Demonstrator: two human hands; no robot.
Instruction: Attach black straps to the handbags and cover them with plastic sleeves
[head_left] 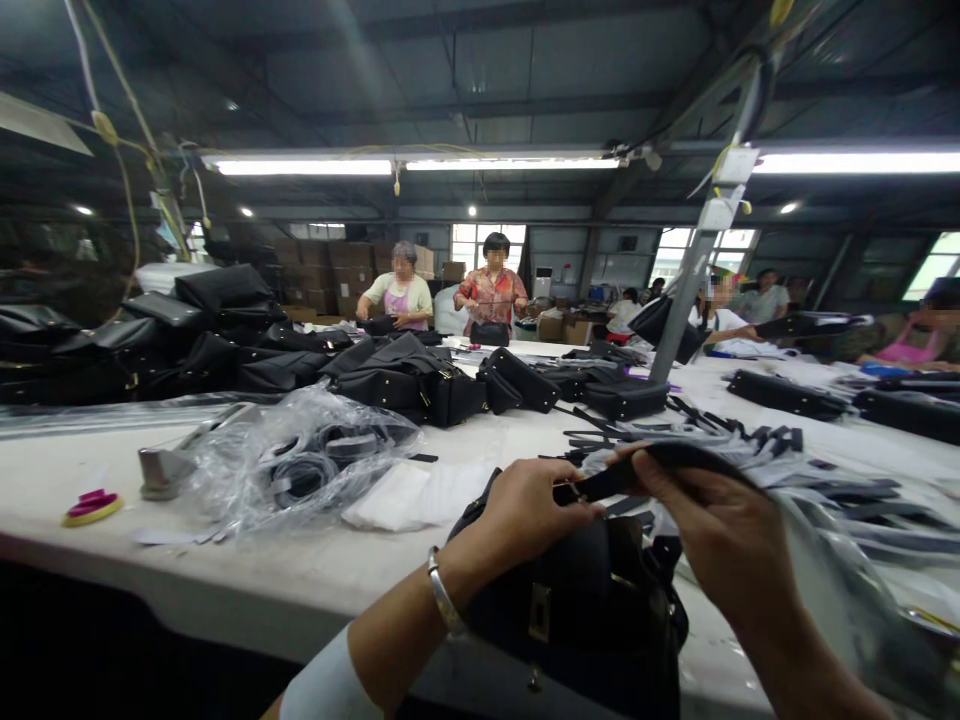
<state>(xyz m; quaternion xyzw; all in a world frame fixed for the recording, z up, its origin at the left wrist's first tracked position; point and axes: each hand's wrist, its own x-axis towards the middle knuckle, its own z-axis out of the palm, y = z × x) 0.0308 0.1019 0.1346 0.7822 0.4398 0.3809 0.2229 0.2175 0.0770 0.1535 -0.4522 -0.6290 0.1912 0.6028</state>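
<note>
A black handbag (pixel 577 610) with gold-coloured hardware is at the table's near edge, below my hands. My left hand (pixel 529 505) pinches a metal buckle or ring at the end of a black strap (pixel 611 480), just above the bag. Higher and to the right, my right hand (pixel 720 520) grips the same strap between thumb and fingers, and the strap arches over that hand. Part of the bag's top is hidden behind my left hand and forearm.
Clear plastic (pixel 300 465) with coiled straps lies to the left, near a tape dispenser (pixel 161 470) and a pink-and-yellow roll (pixel 94 507). Black bags (pixel 405 375) are piled across the table. Loose straps (pixel 720 430) lie right. A metal post (pixel 686 280) rises there. Several people work beyond.
</note>
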